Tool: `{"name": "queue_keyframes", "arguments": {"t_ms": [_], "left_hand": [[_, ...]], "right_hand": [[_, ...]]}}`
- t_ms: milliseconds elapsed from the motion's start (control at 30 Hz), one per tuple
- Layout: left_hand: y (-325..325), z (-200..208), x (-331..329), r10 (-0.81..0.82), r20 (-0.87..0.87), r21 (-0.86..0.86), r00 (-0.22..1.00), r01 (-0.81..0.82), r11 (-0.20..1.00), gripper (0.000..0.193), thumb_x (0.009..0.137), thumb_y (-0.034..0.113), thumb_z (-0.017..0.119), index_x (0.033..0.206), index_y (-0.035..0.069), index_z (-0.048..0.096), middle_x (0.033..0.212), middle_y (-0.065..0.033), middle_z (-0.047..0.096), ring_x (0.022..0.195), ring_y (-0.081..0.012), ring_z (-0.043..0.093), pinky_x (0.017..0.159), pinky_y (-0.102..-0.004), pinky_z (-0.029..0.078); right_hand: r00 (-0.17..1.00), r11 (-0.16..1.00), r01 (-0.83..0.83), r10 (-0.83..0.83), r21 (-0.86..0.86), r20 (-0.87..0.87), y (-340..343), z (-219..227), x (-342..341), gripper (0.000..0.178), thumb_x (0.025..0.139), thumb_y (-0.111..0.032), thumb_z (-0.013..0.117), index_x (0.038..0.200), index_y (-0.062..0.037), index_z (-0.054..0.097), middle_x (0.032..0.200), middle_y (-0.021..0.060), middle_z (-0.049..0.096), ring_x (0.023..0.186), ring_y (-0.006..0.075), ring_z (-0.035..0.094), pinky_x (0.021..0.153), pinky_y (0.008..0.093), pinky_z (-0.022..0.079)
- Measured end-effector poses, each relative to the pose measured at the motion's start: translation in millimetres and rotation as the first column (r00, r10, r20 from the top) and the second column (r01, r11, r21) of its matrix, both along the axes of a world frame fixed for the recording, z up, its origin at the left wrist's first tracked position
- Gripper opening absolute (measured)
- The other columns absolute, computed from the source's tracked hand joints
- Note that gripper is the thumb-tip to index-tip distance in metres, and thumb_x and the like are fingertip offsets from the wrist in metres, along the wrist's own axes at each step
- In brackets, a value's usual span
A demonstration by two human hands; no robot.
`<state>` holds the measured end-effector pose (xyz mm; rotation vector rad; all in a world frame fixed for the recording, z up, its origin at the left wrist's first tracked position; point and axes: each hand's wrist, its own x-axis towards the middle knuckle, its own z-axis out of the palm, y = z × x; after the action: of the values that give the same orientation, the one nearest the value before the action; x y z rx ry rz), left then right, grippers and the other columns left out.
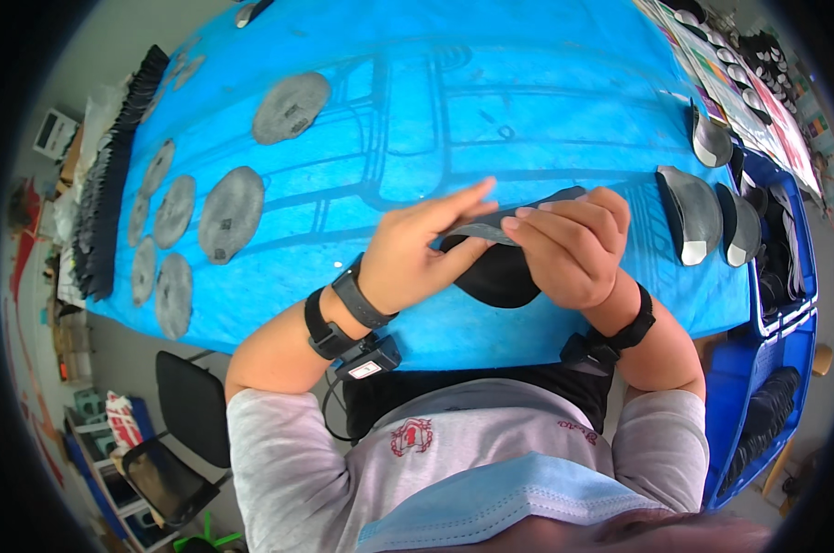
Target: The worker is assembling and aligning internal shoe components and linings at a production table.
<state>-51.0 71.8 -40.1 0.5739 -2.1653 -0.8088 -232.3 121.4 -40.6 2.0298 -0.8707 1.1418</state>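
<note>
Above the near edge of the table I hold a black curved pad [498,276], bowl-shaped with a greyish folded rim. My right hand [575,249] grips its upper right edge, fingers curled round it. At the left edge, my left hand [423,244] has its thumb against the inner face and its fingers stretched along the other side, with the rim between them; the fingertips are slightly blurred. To the right lie similar curved pads, one with a pale corner [692,217], another beside it [741,226] and a third farther back [711,138].
Blue cloth [528,120] covers the table. Several flat grey round pieces [231,214] lie at left, beside a long row of stacked black pieces [122,175]. Blue crates [765,405] holding dark pieces stand at right. A black chair [193,405] is at lower left.
</note>
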Motion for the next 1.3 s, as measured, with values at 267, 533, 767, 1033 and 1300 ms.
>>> {"name": "queue_keyframes", "arguments": {"t_ms": [267, 533, 767, 1033, 1300], "left_hand": [[3.0, -5.1, 0.8, -0.014, 0.062, -0.136, 0.998, 0.022, 0.991, 0.037, 0.07, -0.001, 0.055, 0.106, 0.005, 0.055, 0.077, -0.0123, 0.061, 0.062, -0.0209, 0.059, 0.054, -0.0265, 0.045], [2.2, -1.1, -0.7, 0.022, 0.152, -0.009, 0.988, -0.021, 1.0, 0.038, 0.07, 0.0, 0.054, 0.107, 0.007, 0.054, 0.083, -0.0145, 0.06, 0.068, -0.0256, 0.058, 0.059, -0.0298, 0.046], [-8.9, -5.3, -1.1, 0.046, 0.135, -0.043, 0.99, -0.04, 0.998, 0.031, 0.078, 0.004, 0.049, 0.107, -0.004, 0.05, 0.098, -0.0192, 0.056, 0.084, -0.03, 0.057, 0.073, -0.0326, 0.045], [4.8, -17.3, 2.3, 0.122, 0.099, 0.011, 0.987, -0.124, 0.992, 0.026, 0.084, 0.003, 0.042, 0.106, -0.009, 0.046, 0.093, -0.02, 0.055, 0.074, -0.0286, 0.056, 0.064, -0.0299, 0.045], [-38.9, -41.0, 24.8, 0.155, 0.091, -0.081, 0.984, -0.148, 0.986, 0.029, 0.083, 0.004, 0.045, 0.11, -0.006, 0.046, 0.099, -0.0167, 0.055, 0.084, -0.0223, 0.055, 0.071, -0.0293, 0.045]], "right_hand": [[1.0, 1.0, 0.0, 0.0, 0.017, 0.014, 2.1, 0.2, 6.5, 0.019, 0.059, -0.014, 0.061, 0.077, -0.0119, 0.063, 0.076, -0.0047, 0.056, 0.071, 0.0095, 0.049, 0.069, 0.028, 0.033], [0.982, 0.985, 0.152, -0.16, 0.082, 0.098, -0.2, 3.1, 13.3, 0.023, 0.059, -0.016, 0.059, 0.081, -0.0141, 0.062, 0.074, -0.0057, 0.055, 0.069, 0.0091, 0.049, 0.074, 0.0319, 0.031], [0.959, 0.993, -0.095, 0.109, -0.066, 0.263, -15.9, -12.1, 9.7, 0.014, 0.063, -0.015, 0.06, 0.076, -0.0147, 0.063, 0.076, -0.0051, 0.055, 0.072, 0.0112, 0.051, 0.072, 0.0341, 0.034], [0.926, 0.987, -0.088, 0.13, -0.133, 0.355, -7.0, -8.4, 25.2, 0.006, 0.061, -0.015, 0.058, 0.067, -0.0143, 0.058, 0.072, -0.0057, 0.053, 0.073, 0.0162, 0.047, 0.073, 0.0392, 0.032], [0.909, 0.973, -0.104, 0.177, -0.207, 0.377, -26.3, -13.1, 29.0, 0.002, 0.066, -0.014, 0.06, 0.066, -0.0134, 0.059, 0.071, -0.0048, 0.054, 0.07, 0.0175, 0.047, 0.073, 0.0414, 0.032]]}}
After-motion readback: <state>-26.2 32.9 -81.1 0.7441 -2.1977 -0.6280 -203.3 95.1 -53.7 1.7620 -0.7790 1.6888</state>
